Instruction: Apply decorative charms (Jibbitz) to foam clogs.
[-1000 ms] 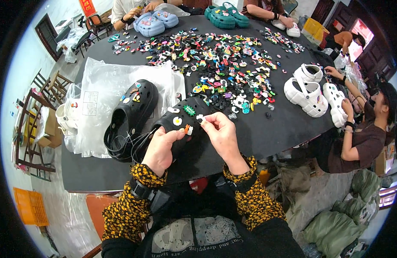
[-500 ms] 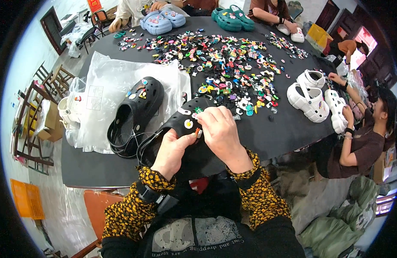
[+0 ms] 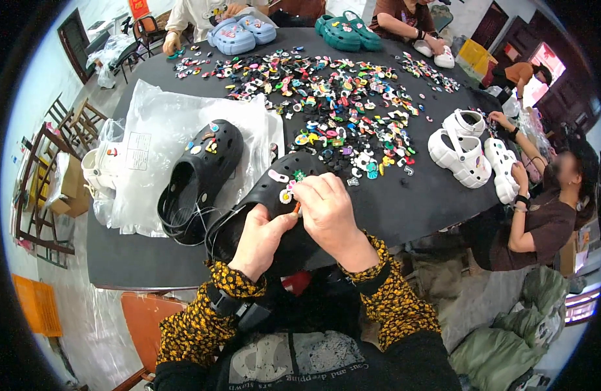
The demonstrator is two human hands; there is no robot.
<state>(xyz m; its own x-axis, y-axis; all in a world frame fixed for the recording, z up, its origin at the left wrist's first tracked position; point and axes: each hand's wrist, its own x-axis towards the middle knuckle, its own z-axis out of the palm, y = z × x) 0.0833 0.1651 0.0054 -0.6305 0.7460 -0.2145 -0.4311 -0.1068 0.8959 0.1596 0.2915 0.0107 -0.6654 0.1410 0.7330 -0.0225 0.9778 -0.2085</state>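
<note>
A black foam clog is in front of me, its toe pointing away. My left hand grips its side, thumb on top and the other fingers mostly hidden. On its upper are a daisy charm, a green leaf-like charm and a pale pink charm. My right hand is closed over the toe, fingertips pinched at a small orange shoe charm beside my left thumb; the fingers partly hide it. The matching black clog, with several charms, lies to the left.
Loose shoe charms are heaped across the black table. A clear plastic bag lies under the left clog. White clogs stand right, near a seated co-worker; blue clogs and green clogs stand at the far edge.
My right fingers have shifted slightly over the clog's toe, covering more of the orange charm. A pink piece now shows beside the daisy. At the far left, a co-worker's hand has come down to the table.
</note>
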